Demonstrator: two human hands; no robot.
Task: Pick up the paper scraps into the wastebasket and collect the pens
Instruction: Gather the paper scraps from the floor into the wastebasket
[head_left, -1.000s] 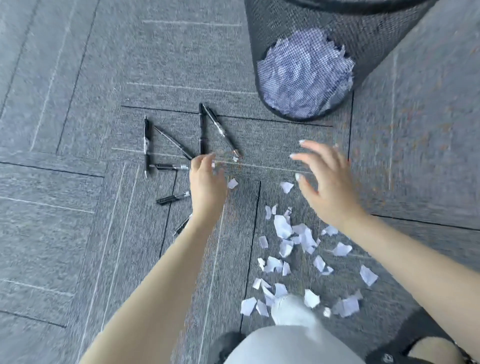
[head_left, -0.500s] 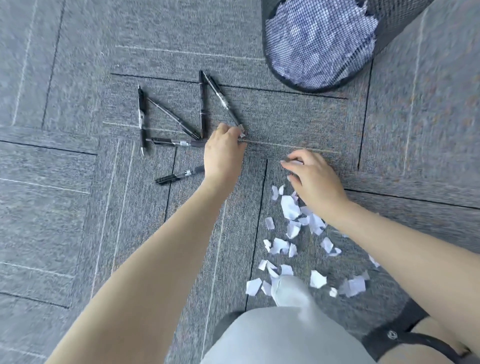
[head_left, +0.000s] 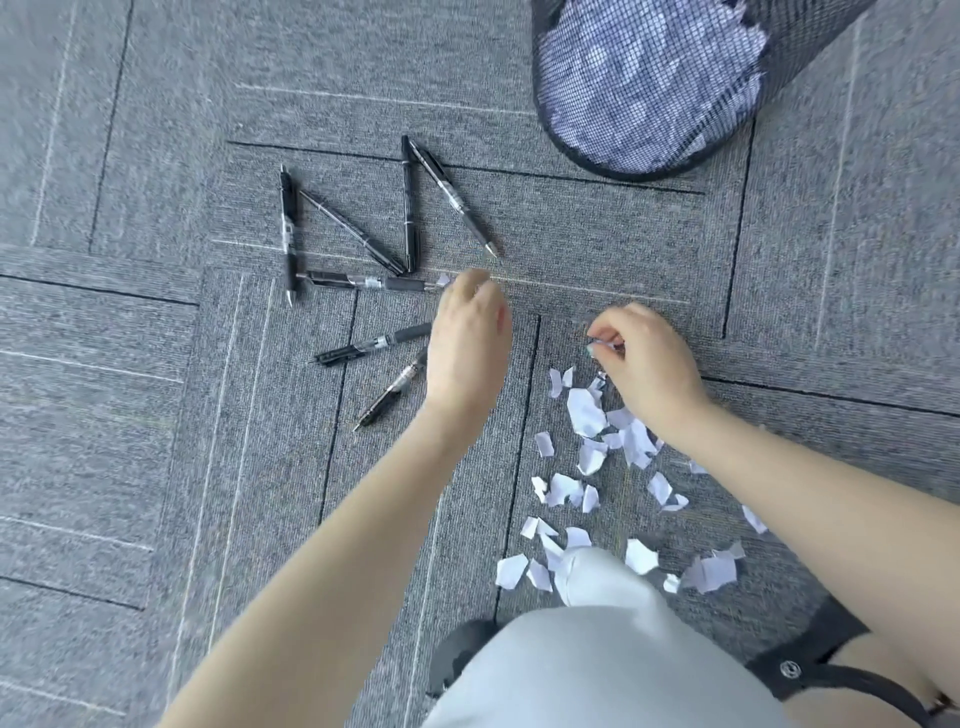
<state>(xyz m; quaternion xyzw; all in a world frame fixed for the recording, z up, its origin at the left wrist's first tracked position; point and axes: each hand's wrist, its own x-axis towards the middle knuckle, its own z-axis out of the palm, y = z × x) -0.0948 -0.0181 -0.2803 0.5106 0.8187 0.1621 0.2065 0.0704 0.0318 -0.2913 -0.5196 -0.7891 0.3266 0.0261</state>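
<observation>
Grey carpet tiles, torn white paper scraps (head_left: 587, 413) at my right, slim black click pens (head_left: 410, 202) at my left.

My right hand (head_left: 647, 361) is pinching a small scrap at the far edge of the litter, fingertips closed on it; my left hand (head_left: 467, 340) hovers with fingers curled by the pen tips, and I cannot tell whether it holds anything. The scraps look feather-light, limp and flat against the carpet floor (head_left: 156, 364), so I judge each needs a nail under a lifted edge, or a sweep into a heap. The pens are stiff, smooth and likely to roll; take them mid-barrel, several together. The black mesh wastebasket (head_left: 810, 67), already holding paper, stands just beyond, top right.
</observation>
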